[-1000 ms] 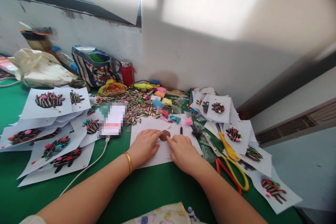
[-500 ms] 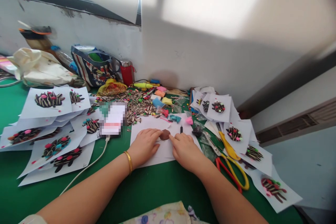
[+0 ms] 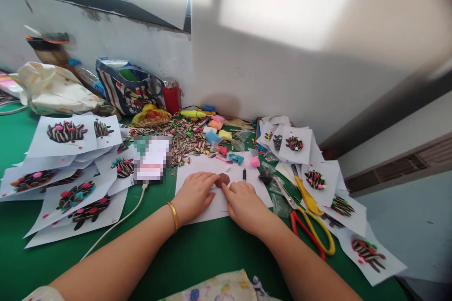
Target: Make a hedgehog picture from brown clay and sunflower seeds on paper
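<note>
On the white paper (image 3: 197, 164) lies a flattened brown piece of modelling clay (image 3: 222, 179). My left hand (image 3: 197, 194), with a gold bangle at the wrist, steadies its left edge with the fingertips, the thumb tucked toward the palm. At the lower right edge of the clay, the index finger of my right hand (image 3: 244, 204) presses while the other fingers curl in. Just beyond the right hand a black pen (image 3: 244, 175) rests on the paper. Small lumps of blue clay (image 3: 236, 158) and pink clay (image 3: 254, 162) lie at the sheet's far edge.
Sheets with seed-and-clay pictures are stacked at left (image 3: 77, 197) and right (image 3: 316, 180). Scissors (image 3: 310, 225) lie right of my right arm. A phone (image 3: 152, 160) with a cable is at left. Loose striped seeds (image 3: 187, 136), a bag (image 3: 127, 87) and a red flask (image 3: 171, 98) stand behind.
My right index finger has slid down and left along the clay, from its right side to its lower edge. The left hand stays almost where it was.
</note>
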The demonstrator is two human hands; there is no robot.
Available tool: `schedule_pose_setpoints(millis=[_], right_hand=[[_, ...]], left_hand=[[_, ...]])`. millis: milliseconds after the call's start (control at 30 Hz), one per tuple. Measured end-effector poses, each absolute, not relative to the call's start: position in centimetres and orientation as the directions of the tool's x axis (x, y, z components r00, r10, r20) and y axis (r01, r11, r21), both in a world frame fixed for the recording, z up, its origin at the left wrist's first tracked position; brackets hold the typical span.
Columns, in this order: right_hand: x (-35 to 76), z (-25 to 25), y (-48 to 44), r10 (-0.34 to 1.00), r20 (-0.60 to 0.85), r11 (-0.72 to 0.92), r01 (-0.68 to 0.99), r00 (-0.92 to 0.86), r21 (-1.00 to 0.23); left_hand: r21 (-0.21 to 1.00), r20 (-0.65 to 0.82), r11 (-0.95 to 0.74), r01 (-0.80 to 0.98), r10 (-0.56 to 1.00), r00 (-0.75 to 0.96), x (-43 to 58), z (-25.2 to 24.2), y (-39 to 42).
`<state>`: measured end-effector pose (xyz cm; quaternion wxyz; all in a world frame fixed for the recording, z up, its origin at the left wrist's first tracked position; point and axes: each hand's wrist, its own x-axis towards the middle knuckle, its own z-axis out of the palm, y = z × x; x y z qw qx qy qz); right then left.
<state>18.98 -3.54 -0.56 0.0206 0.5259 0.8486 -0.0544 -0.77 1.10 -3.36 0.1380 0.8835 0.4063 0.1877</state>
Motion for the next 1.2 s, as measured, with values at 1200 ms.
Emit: schedule_pose_setpoints(millis=[1200], right_hand=[[18.71,-1.32,-3.06,0.877,0.042,0.480,0.866,-0.479,-0.141]], left_hand=[[0.402,0.227,-0.614,0.679,0.785,0.576,-0.73,-3.77,1.34]])
